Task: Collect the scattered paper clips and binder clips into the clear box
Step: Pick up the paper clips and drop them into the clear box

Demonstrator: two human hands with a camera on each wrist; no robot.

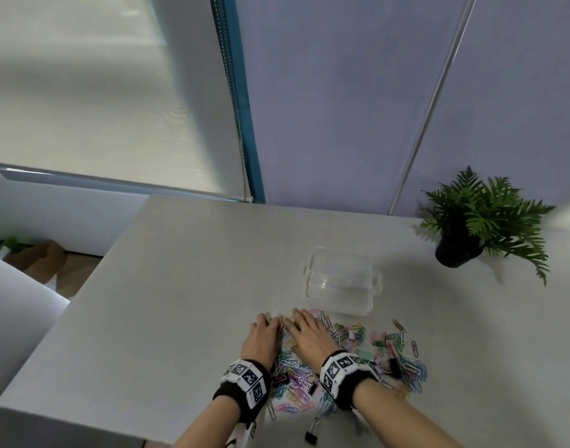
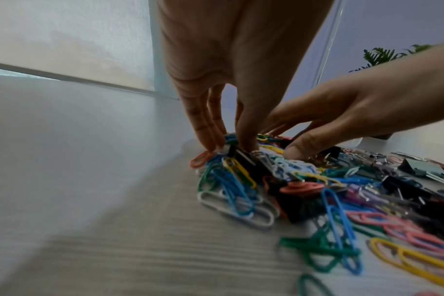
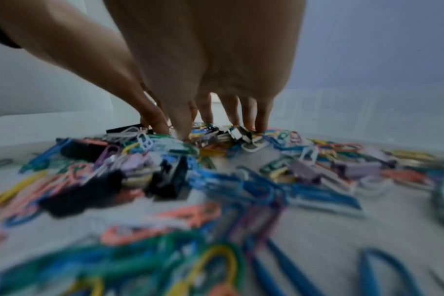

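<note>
Both hands sit side by side on the far-left part of the clip pile. Left hand and right hand: fingers extended downward, tips pressed into paper clips and binder clips, nothing pinched (wrist views blurred). Pile spreads near the table's front edge; clear box just beyond it.

Head view looks down; both wrist views skim the clips closely
</note>
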